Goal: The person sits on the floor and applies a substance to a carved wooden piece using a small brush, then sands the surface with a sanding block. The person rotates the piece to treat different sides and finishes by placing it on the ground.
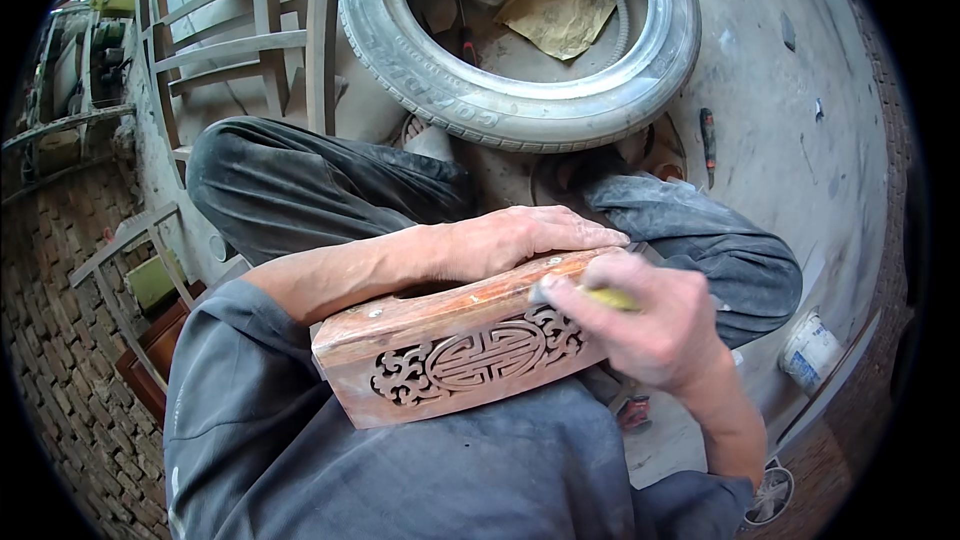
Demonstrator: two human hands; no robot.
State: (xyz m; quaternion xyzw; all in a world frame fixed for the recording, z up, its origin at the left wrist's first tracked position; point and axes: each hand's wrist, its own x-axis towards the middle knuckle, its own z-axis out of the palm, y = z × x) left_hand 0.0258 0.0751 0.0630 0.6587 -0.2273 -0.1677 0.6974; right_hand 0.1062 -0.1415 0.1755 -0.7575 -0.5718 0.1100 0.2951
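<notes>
A reddish-brown carved wooden piece (487, 352) lies tilted across my lap, against my shirt. Its near face has a round openwork pattern with scrolls on both sides; the top edge is smooth and curved. My left hand (520, 238) holds it from the far side, fingers stretched along the top edge, with the forearm behind its left end. In my right hand (650, 315), fingers closed, is a small yellow piece (612, 298), pressed at the right part of the top edge. Motion blurs this hand, and most of the yellow piece is hidden.
A tyre (520, 112) lies before my feet, with a yellow-brown sheet (560, 8) inside it. Wooden chair frames (322, 50) stand at the far left. A screwdriver (708, 145) lies on the floor right of the tyre; a white bucket (810, 352) is at the right.
</notes>
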